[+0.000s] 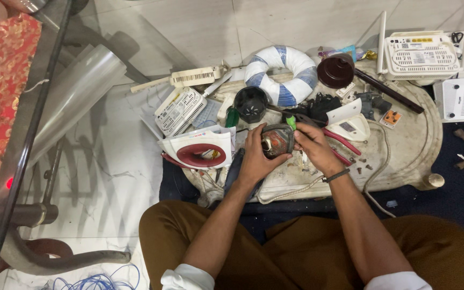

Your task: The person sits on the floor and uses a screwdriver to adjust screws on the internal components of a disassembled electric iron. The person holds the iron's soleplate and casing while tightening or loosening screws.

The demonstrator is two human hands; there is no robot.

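Tray (pixel 414 145): large, pale, round-cornered, on the floor before the seated person; carries most of the parts.
Router (pixel 420 53): white, aerials up, at the tray's far right corner.
Ring (pixel 281 75): blue-and-white wrapped hoop, far middle of the tray.
Cover (pixel 200 147): white shell with a red oval, at the tray's left edge.
Motor (pixel 276 140): small rusty unit held just above the tray's middle, between both hands.
Left hand (pixel 253 158): fingers curled around the motor's left side, gripping it.
Right hand (pixel 313 147): closed on a green-handled screwdriver (pixel 291 122) at the motor's right side; the tip is hidden.
Pliers (pixel 342 145): red-handled, just beside the right hand.
Handling note: likely best to brace the motor firmly with the left hand and keep the tool square to the fastener.
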